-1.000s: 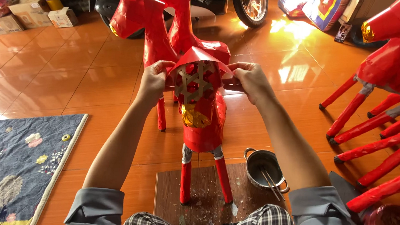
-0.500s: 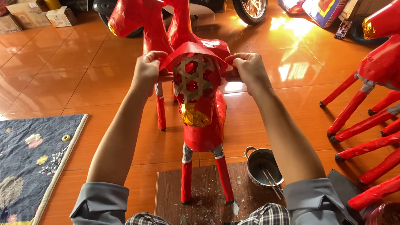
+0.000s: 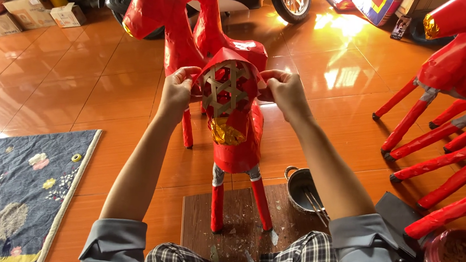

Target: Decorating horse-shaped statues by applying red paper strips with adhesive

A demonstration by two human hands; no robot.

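Note:
A red paper-covered horse figure (image 3: 237, 142) stands on the tiled floor in front of me, its rear end toward me. The rear opening shows a bare woven bamboo lattice (image 3: 226, 88) with gold foil (image 3: 226, 131) below it. My left hand (image 3: 177, 92) pinches the red paper edge at the left side of the opening. My right hand (image 3: 286, 90) grips the red paper at the right side. The figure's two back legs rest on a brown board (image 3: 235, 238).
A small metal pot (image 3: 302, 185) with sticks stands right of the board. Several more red horse figures (image 3: 460, 100) lie at the right. A patterned rug (image 3: 14, 190) lies at the left. Cardboard boxes (image 3: 30, 12) and motorbike wheels (image 3: 292, 0) stand at the back.
The red paper flap over the rear opening has been pulled back, baring the woven lattice. Both hands stay at the sides of the opening, shifted slightly.

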